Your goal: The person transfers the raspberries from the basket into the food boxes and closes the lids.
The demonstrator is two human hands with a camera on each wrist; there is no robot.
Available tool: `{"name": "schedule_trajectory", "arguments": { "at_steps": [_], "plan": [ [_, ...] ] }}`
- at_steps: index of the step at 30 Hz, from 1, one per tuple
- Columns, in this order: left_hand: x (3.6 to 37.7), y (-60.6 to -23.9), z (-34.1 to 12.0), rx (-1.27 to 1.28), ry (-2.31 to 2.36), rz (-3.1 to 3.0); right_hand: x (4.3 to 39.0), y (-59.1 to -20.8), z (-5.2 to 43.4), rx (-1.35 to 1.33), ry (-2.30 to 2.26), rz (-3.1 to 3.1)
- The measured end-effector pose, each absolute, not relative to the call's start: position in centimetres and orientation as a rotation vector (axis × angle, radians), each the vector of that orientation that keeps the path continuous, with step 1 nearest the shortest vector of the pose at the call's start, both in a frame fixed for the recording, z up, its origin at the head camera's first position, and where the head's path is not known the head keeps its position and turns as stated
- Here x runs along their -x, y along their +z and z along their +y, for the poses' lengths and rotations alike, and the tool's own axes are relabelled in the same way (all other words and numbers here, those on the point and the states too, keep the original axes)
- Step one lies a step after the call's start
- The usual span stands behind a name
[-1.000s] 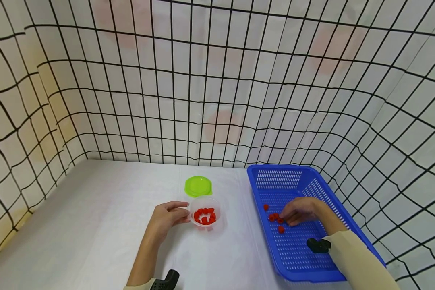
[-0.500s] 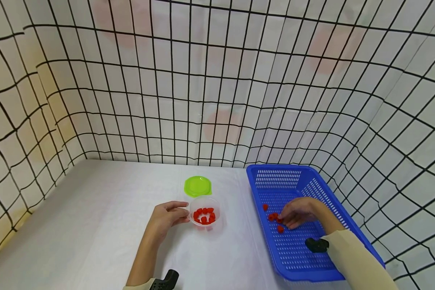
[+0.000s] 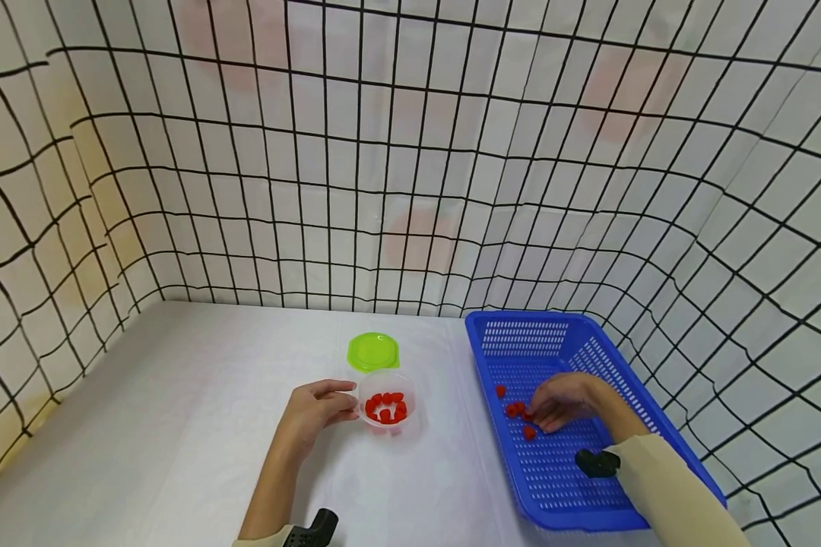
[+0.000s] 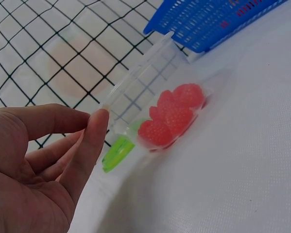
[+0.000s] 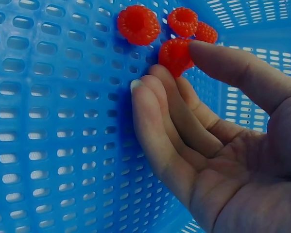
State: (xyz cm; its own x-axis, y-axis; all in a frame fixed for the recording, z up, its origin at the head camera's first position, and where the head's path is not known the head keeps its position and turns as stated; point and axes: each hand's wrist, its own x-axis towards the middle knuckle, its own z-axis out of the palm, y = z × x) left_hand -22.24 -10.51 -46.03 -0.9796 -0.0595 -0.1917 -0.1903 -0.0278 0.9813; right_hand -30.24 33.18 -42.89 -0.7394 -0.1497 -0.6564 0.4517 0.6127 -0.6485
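My left hand (image 3: 318, 414) pinches the rim of a clear round plastic tub (image 4: 140, 80) between thumb and fingertips. Several red raspberries (image 4: 172, 114) lie in the bottom of the tub, which stands on the white table. Inside the blue basket, my right hand (image 3: 562, 400) reaches low with its thumb and fingertips on either side of one raspberry (image 5: 174, 56), pinching it. Other loose raspberries (image 5: 139, 25) lie close by on the basket floor. A bright green lid (image 3: 373, 352) lies flat just behind the tub.
The perforated blue basket (image 3: 527, 497) takes up the table's right side, its walls rising around my right hand. White cloth covers the table (image 3: 178, 425). Black netting (image 3: 383, 190) in front of pale sheeting closes off the back and both sides.
The right fingertips have closed slightly over one raspberry, now partly hidden in the head view. My left hand, the tub and the lid stay in place.
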Motion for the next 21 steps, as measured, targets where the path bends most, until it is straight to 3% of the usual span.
{"name": "schedule_trajectory", "arguments": {
  "at_steps": [21],
  "plan": [
    [22.1,-45.9,-10.5,0.269,2.163,2.130,30.4,-38.2,31.9,-0.088,-1.132,2.169]
  ]
}}
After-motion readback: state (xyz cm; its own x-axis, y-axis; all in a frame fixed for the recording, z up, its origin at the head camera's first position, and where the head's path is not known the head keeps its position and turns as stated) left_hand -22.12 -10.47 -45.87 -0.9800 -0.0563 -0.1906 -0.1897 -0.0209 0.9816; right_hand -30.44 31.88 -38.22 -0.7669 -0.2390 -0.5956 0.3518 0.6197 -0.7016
